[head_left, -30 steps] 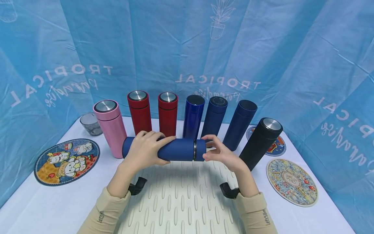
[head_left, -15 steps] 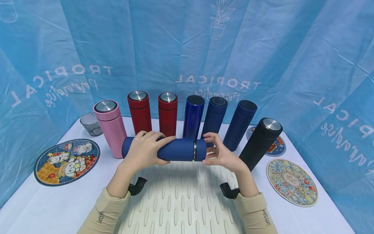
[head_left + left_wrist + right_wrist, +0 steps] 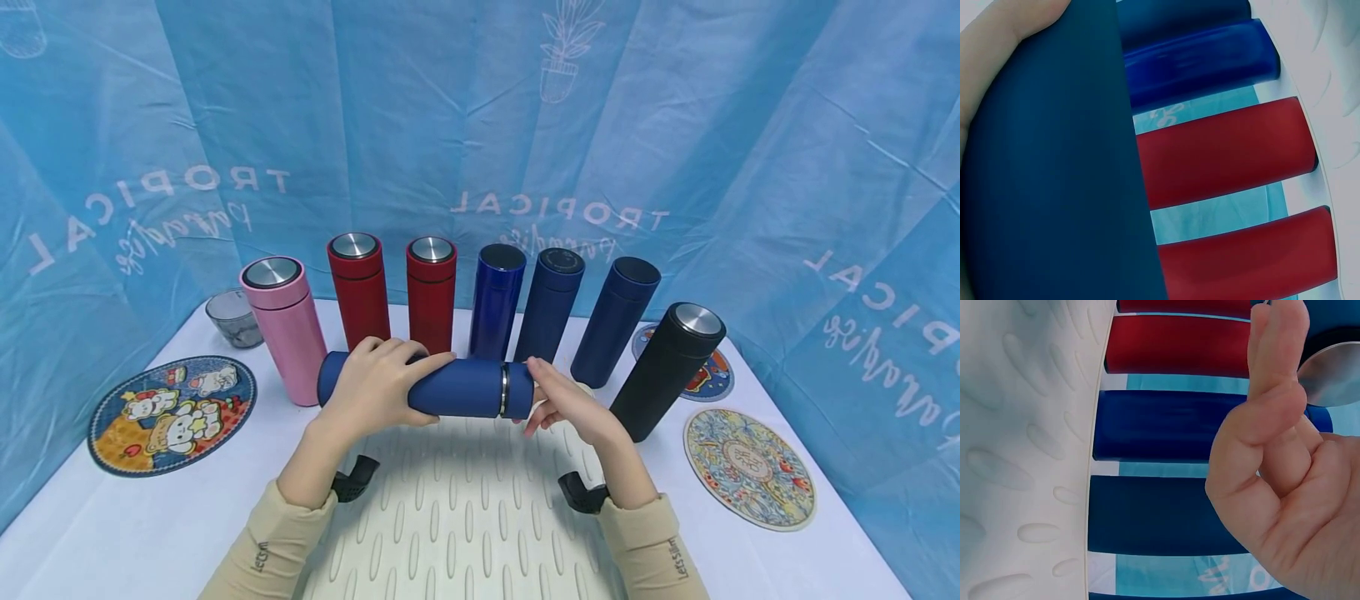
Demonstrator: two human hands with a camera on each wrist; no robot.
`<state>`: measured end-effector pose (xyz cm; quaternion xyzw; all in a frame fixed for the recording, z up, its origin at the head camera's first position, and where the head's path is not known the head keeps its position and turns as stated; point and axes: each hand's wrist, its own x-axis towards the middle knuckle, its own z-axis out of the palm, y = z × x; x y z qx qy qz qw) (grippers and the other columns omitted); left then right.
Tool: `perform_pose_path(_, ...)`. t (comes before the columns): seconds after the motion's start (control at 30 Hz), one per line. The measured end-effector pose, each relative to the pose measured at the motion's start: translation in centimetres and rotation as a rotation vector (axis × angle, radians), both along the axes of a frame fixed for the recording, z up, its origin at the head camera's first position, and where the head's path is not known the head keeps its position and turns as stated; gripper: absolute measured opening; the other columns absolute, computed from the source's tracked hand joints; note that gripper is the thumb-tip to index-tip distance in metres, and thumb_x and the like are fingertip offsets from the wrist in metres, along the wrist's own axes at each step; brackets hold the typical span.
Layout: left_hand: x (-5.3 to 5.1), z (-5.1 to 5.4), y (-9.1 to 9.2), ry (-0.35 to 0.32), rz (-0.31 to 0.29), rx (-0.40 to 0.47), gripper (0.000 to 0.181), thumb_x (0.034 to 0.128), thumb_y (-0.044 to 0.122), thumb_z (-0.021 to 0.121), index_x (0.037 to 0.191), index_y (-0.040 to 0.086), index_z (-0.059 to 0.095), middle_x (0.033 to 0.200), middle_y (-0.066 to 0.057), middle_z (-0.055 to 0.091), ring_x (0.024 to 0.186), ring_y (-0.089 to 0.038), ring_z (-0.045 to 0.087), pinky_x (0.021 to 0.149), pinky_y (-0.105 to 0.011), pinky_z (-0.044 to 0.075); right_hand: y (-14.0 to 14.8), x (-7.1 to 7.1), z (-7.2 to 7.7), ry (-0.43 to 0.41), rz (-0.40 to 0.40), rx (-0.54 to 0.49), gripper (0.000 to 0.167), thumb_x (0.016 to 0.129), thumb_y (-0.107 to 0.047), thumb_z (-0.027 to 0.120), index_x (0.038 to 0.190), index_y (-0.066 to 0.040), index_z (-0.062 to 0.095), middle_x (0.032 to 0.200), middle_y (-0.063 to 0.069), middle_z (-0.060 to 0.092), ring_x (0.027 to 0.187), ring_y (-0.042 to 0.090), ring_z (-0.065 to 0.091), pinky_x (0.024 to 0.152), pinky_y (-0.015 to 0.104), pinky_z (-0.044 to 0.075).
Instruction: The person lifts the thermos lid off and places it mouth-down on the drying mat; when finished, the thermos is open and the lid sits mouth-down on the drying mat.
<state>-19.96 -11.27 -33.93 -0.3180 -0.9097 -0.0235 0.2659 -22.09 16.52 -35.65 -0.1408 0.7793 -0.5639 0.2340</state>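
Your left hand (image 3: 375, 379) grasps matte navy-blue cylindrical flask (image 3: 468, 388), held sideways above cream ridged mat (image 3: 468, 508). Your right hand (image 3: 573, 404) sits at flask's navy-blue cap (image 3: 519, 396), fingers bent; cannot tell whether they pinch it. Risks: smooth barrel could roll or slip, since left grip seems to bear most weight. Cap, if loose, could drop. Base swung sideways could topple upright pink cylindrical flask (image 3: 288, 346); right hand drifting outward could bump matte black cylindrical flask (image 3: 663, 375).
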Motion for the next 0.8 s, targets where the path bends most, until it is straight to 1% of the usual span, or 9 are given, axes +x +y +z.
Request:
perform_pose_path(0.07, -0.02, -0.02, -0.01, 0.001, 0.002, -0.002, 0.079, 0.053, 0.057, 0.08, 0.123, 0.029, 0.058, 0.1, -0.005, 0.064, 0.089, -0.025, 0.06, 0.079, -0.043, 0.045, -0.02, 0.0, -0.04, 0.0, -0.001, -0.004, 0.058, 0.096, -0.053, 0.028, 0.128, -0.004, 0.031, 0.084, 0.012, 0.067, 0.063, 0.018, 0.066, 0.057, 0.026, 0.043)
perform_pose_path(0.17, 0.0, -0.01, 0.0, -0.007, 0.005, -0.001, 0.08, 0.0526, 0.057, 0.081, 0.124, 0.029, 0.058, 0.1, -0.005, 0.064, 0.089, -0.026, 0.06, 0.08, -0.043, 0.045, 0.04, -0.05, -0.13, 0.002, 0.012, -0.011, 0.055, 0.096, -0.05, 0.031, 0.127, -0.004, 0.032, 0.085, 0.01, 0.064, 0.064, 0.017, 0.065, 0.058, 0.026, 0.043)
perform_pose_path(0.3, 0.03, 0.03, 0.01, -0.017, 0.01, 0.004, 0.08, 0.0527, 0.056, 0.081, 0.124, 0.028, 0.058, 0.101, -0.006, 0.064, 0.09, -0.026, 0.06, 0.08, -0.044, 0.045, 0.22, -0.11, -0.14, 0.01, 0.044, -0.032, 0.054, 0.096, -0.048, 0.035, 0.129, -0.006, 0.031, 0.094, 0.013, 0.059, 0.067, 0.017, 0.066, 0.062, 0.028, 0.047)
perform_pose_path(0.43, 0.06, 0.08, 0.0, -0.022, 0.011, 0.015, 0.079, 0.0525, 0.055, 0.082, 0.123, 0.028, 0.058, 0.101, -0.006, 0.064, 0.09, -0.027, 0.06, 0.08, -0.044, 0.045, 0.43, -0.08, -0.09, 0.025, 0.064, -0.051, 0.052, 0.096, -0.043, 0.039, 0.134, -0.01, 0.029, 0.109, 0.018, 0.054, 0.074, 0.02, 0.067, 0.068, 0.031, 0.05)
perform_pose_path(0.53, 0.06, 0.11, -0.04, -0.026, 0.013, 0.022, 0.079, 0.0524, 0.054, 0.082, 0.124, 0.028, 0.058, 0.101, -0.006, 0.064, 0.09, -0.027, 0.06, 0.08, -0.044, 0.045, 0.57, -0.02, -0.09, 0.045, 0.076, -0.061, 0.051, 0.095, -0.039, 0.043, 0.135, -0.014, 0.026, 0.117, 0.021, 0.049, 0.08, 0.026, 0.066, 0.075, 0.038, 0.052)
perform_pose_path(0.6, 0.03, 0.11, -0.08, -0.027, 0.016, 0.023, 0.079, 0.0524, 0.054, 0.082, 0.124, 0.028, 0.058, 0.101, -0.006, 0.064, 0.09, -0.027, 0.06, 0.08, -0.044, 0.045, 0.65, 0.06, -0.09, 0.066, 0.086, -0.071, 0.052, 0.094, -0.037, 0.046, 0.136, -0.015, 0.024, 0.121, 0.023, 0.046, 0.084, 0.029, 0.065, 0.078, 0.042, 0.051)
perform_pose_path(0.67, -0.01, 0.1, -0.14, -0.025, 0.017, 0.023, 0.08, 0.0526, 0.054, 0.082, 0.124, 0.028, 0.058, 0.101, -0.006, 0.064, 0.09, -0.026, 0.06, 0.08, -0.043, 0.045, 0.67, 0.12, -0.08, 0.083, 0.094, -0.08, 0.054, 0.093, -0.035, 0.049, 0.136, -0.016, 0.024, 0.124, 0.023, 0.042, 0.088, 0.03, 0.063, 0.08, 0.043, 0.051)
perform_pose_path(0.8, -0.08, 0.01, -0.27, -0.022, 0.018, 0.027, 0.08, 0.0526, 0.055, 0.082, 0.124, 0.029, 0.058, 0.101, -0.005, 0.064, 0.09, -0.026, 0.06, 0.079, -0.043, 0.045, 0.53, 0.17, -0.12, 0.115, 0.082, -0.101, 0.056, 0.088, -0.029, 0.056, 0.134, -0.017, 0.026, 0.126, 0.021, 0.037, 0.1, 0.031, 0.055, 0.082, 0.046, 0.049)
